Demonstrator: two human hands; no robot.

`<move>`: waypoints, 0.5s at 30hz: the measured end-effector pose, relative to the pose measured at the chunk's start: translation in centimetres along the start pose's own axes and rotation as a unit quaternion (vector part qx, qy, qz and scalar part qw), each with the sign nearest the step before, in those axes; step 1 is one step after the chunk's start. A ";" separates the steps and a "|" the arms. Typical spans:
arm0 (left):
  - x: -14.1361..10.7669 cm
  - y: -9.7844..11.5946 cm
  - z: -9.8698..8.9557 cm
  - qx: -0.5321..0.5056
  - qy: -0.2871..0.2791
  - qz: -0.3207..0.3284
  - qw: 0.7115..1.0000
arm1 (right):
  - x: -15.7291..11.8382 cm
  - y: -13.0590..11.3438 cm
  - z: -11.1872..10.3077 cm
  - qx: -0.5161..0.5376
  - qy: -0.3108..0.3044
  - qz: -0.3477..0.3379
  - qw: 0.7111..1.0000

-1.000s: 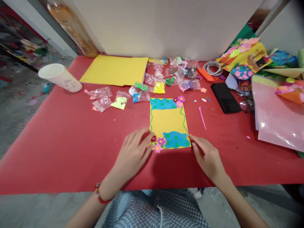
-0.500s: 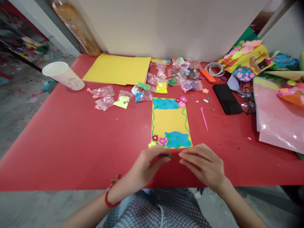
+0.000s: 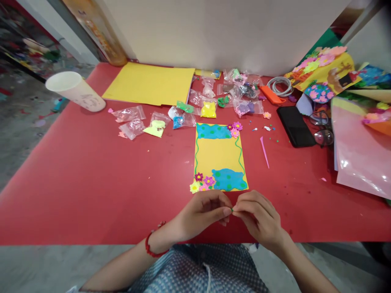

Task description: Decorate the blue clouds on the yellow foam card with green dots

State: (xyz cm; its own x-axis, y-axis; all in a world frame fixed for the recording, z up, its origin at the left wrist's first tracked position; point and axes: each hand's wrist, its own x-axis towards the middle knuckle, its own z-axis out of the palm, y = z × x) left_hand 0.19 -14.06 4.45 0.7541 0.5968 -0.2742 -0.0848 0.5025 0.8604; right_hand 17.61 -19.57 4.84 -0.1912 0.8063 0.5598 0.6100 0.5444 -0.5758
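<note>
My left hand [image 3: 205,213] and my right hand [image 3: 259,215] meet fingertip to fingertip near the table's front edge. Between their pinched tips is a tiny bit of green clay [image 3: 232,210]; both hands appear to touch it. Just beyond them lies a yellow card [image 3: 218,154] with blue clay patches at top and bottom, green wavy lines down both sides, and clay flowers at the upper right and lower left corners. A pink pointed tool [image 3: 264,152] lies to the right of the card.
Bags of coloured clay [image 3: 208,110] spread behind the card. Yellow sheets [image 3: 149,83] and a white cup [image 3: 76,90] are at back left. A black phone [image 3: 295,127], glasses [image 3: 324,137], an orange cutter [image 3: 272,95] and a pink folder [image 3: 363,150] lie right.
Both hands have come together at the fingertips, the left moving rightward. The green bit, earlier at my left fingertips, is now between both hands. The view has shifted slightly.
</note>
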 end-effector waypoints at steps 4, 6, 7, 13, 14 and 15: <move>0.2 0.1 -0.1 0.056 0.038 0.048 0.997 | 0.3 0.2 -0.6 0.025 0.036 0.108 0.993; 0.1 0.2 -0.3 0.093 0.054 0.074 0.991 | 0.2 0.6 -0.9 0.009 0.036 0.117 0.992; 0.0 0.3 -0.5 0.125 0.070 0.093 0.985 | 0.1 0.8 -1.1 -0.003 0.041 0.114 0.993; -1.4 1.1 -4.9 0.541 0.228 0.238 0.774 | 0.3 1.9 -1.8 -0.019 0.113 0.185 0.976; -1.7 1.0 -5.8 0.621 0.232 0.228 0.714 | 0.5 2.1 -1.9 -0.021 0.105 0.194 0.975; -1.8 0.9 -6.6 0.679 0.238 0.209 0.663 | 0.7 2.2 -2.0 -0.028 0.094 0.199 0.975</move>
State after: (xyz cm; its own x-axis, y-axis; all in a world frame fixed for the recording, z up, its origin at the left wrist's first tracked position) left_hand -5.57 -10.57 2.86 0.5320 0.7982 0.2825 0.6859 -0.6019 0.4090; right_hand 20.40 -18.30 5.15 0.2110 0.8914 0.4010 0.6495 0.1787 -0.7391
